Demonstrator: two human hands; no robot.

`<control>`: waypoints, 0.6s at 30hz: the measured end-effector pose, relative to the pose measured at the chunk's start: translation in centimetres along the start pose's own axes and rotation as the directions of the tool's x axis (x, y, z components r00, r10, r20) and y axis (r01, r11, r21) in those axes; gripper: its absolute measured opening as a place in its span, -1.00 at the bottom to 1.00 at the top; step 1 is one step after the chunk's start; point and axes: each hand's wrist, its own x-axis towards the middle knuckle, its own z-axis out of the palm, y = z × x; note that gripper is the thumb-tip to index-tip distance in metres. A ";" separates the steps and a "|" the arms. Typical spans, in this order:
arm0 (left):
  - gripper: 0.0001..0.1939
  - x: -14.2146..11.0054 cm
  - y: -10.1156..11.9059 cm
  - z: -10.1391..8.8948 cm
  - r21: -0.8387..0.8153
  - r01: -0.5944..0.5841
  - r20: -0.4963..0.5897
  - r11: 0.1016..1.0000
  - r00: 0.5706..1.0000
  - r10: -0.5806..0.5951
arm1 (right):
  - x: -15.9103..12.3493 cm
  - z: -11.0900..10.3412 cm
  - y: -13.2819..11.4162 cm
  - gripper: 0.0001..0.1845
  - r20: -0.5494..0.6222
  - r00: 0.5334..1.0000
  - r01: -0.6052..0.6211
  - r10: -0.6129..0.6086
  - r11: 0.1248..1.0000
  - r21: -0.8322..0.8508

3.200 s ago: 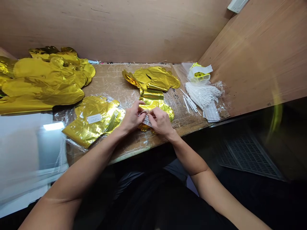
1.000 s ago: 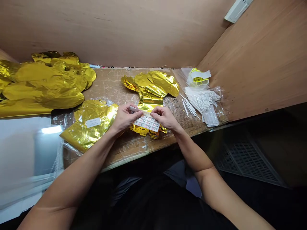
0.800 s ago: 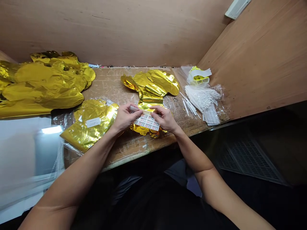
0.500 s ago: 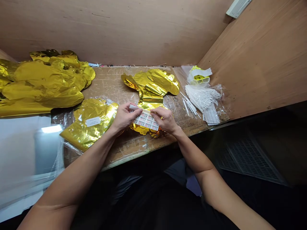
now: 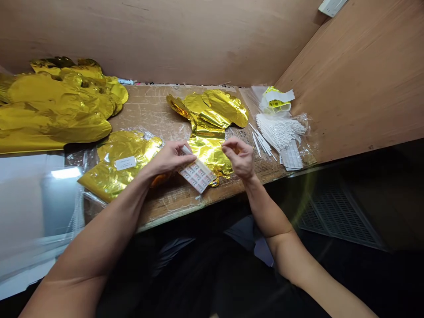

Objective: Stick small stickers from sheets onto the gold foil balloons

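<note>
I find the sheet [image 5: 198, 177] near the desk's [image 5: 177, 204] front edge, pinched at one end by the left hand [image 5: 170, 157] — hence liable to slip — and the right hand [image 5: 242, 159] curled, its hold indeterminable.

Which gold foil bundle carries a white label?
The packet by the left forearm; the far-left heap and centre foil show none.

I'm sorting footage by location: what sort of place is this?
Probably a workshop: flat gold foil shapes lie on a scuffed brown table beside bunched thin white sticks, and the left hand holds a rectangular white label sheet.
</note>
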 end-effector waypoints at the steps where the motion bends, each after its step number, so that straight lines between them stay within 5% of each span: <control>1: -0.67 0.0 0.1 -0.3 0.038 -0.003 0.097 0.999 0.995 -0.001 | 0.3 -0.4 0.1 -0.78 0.047 0.998 -0.049 0.048 0.999 0.011; 5: -0.66 0.2 0.0 -0.6 0.196 -0.131 0.299 0.972 0.952 0.068 | 0.8 -0.3 1.4 -0.86 0.352 0.934 -0.041 0.056 0.998 -0.048; 8: -0.66 0.6 -0.5 -0.4 0.360 -0.289 0.368 0.887 0.918 0.150 | 0.1 1.2 2.6 -0.86 0.426 0.904 0.074 0.020 0.976 -0.203; 12: -0.59 0.8 -0.9 -0.6 0.520 -0.367 0.481 0.771 0.872 0.091 | -1.1 2.1 3.2 -0.86 0.391 0.920 0.162 0.038 0.870 -0.466; 18: -0.66 0.6 -0.8 -0.9 0.497 -0.333 0.513 0.801 0.858 0.039 | -1.0 0.8 3.1 -0.86 0.132 0.985 -0.004 0.115 0.767 -0.642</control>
